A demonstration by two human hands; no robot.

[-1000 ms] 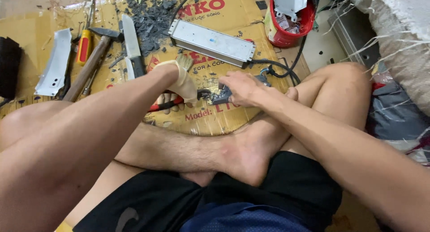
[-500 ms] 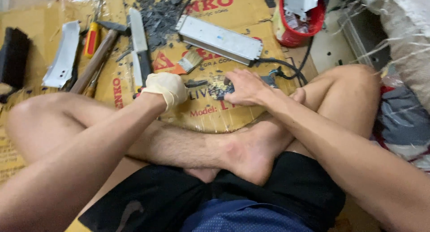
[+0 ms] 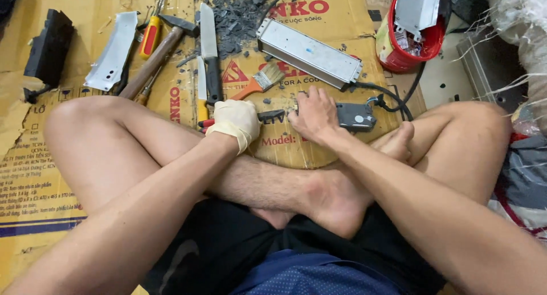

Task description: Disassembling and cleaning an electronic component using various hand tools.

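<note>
At the far left a black block (image 3: 48, 47) lies on the flattened cardboard (image 3: 34, 175) that covers the floor, with a bent strip of grey sheet metal (image 3: 114, 58) just to its right. Next come a yellow-and-red screwdriver handle (image 3: 149, 36) and a wooden-handled hammer (image 3: 156, 58), lying slantwise, then a long knife (image 3: 209, 56) with its blade pointing far, beside a heap of dark grey rubble (image 3: 236, 13). Nearer, an orange-handled paintbrush (image 3: 259, 81) lies just beyond the left hand (image 3: 235, 121), which wears a pale glove and is curled shut around the red grip of a dark tool (image 3: 272, 115) whose tip reaches rightward. The bare right hand (image 3: 313, 115) rests flat beside it, fingers spread and pressing on the cardboard, touching the left end of a small dark grey box (image 3: 354, 115) with a black cable (image 3: 393, 98) running off to the right. Beyond them lies a long silver metal casing (image 3: 310, 53). At the far right a red bucket (image 3: 407, 47) holds a metal plate and scraps.
</note>
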